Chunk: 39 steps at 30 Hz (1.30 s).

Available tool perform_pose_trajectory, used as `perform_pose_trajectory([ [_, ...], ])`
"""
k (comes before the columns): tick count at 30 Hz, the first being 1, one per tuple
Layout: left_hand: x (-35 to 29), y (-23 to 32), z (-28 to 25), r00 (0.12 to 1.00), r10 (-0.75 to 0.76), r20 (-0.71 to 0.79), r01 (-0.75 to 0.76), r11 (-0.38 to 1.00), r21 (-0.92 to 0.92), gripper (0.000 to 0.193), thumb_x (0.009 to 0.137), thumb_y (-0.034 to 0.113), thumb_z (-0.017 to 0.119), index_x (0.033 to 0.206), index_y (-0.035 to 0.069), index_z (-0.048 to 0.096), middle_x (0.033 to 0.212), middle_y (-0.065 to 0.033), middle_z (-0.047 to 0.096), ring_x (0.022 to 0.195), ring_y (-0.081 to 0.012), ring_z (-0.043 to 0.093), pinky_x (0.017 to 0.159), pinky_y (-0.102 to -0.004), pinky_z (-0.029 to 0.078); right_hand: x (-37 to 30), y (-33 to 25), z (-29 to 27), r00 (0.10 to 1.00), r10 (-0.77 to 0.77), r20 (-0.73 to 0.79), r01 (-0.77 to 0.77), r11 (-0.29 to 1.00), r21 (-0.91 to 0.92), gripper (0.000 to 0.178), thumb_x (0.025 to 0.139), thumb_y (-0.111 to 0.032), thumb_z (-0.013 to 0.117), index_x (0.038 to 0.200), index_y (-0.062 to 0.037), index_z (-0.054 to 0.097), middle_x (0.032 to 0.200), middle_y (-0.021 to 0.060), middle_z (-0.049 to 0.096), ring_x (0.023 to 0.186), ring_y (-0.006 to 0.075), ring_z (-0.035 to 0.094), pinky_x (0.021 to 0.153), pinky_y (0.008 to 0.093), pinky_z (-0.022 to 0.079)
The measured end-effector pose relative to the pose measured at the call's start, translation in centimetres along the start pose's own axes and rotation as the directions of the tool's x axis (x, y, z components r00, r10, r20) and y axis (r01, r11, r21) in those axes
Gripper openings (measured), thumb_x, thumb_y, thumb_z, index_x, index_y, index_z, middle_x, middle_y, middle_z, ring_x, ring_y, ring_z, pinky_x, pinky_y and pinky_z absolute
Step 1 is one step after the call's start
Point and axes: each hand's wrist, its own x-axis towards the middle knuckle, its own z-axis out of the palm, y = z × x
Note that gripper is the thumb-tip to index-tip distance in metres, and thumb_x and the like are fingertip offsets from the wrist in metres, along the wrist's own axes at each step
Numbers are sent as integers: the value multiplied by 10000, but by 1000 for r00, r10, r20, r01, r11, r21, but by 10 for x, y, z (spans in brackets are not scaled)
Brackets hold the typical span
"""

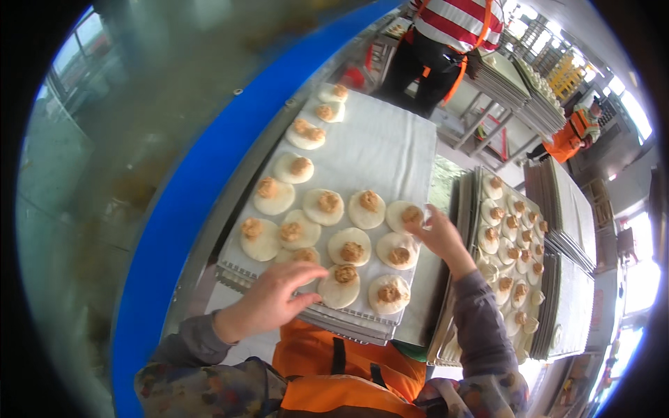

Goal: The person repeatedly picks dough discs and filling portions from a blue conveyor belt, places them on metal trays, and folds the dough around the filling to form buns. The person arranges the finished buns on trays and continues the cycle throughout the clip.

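Several flat round dough wrappers, each with a mound of tan filling, lie in uneven rows on a pale sheet over a metal tray [376, 132]. My left hand [275, 289] reaches over the tray's near edge, thumb apart from the fingers, holding nothing. Its fingers partly cover one filled wrapper [296, 254]; another wrapper [339, 287] lies just beyond the fingertips. At the tray's right edge, my right hand [444, 240] has its fingers spread and bent at the rim of a wrapper [401, 214]. Whether it touches that wrapper is hard to tell.
A blue-edged conveyor [188, 174] runs along the left. To the right stand a stack of trays with filled dough [512, 237] and stacked sheet-covered trays [568, 202]. A person in a striped top [456, 24] stands beyond my tray; another in orange [568, 136] is farther right.
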Motion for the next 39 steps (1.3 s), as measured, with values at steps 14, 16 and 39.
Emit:
perform_pose_trajectory([
  [14, 32, 126, 189, 900, 145, 411, 134, 806, -577, 396, 947, -4, 665, 1335, 50, 607, 1277, -91, 655, 1093, -173, 662, 907, -297, 538, -285, 185, -159, 946, 231, -228, -172, 952, 251, 387, 934, -175, 747, 1287, -43, 660, 988, 126, 754, 806, 168, 725, 720, 331, 579],
  [16, 45, 133, 219, 914, 146, 379, 85, 844, -530, 388, 949, 14, 674, 1330, 49, 609, 1271, -94, 655, 1088, -174, 663, 886, -300, 539, -309, 210, -147, 928, 333, -168, -290, 927, 238, 354, 932, -155, 745, 1263, -48, 677, 962, 114, 763, 820, 163, 732, 711, 324, 576],
  [39, 59, 105, 316, 937, 325, 125, -347, 903, 253, 490, 798, 65, 769, 1260, 49, 606, 1393, -169, 530, 1269, -385, 518, 1055, -478, 436, -358, 336, -155, 663, 499, -559, -317, 862, 395, 356, 951, -133, 682, 1295, -45, 655, 1098, 124, 725, 945, 225, 705, 822, 341, 557],
])
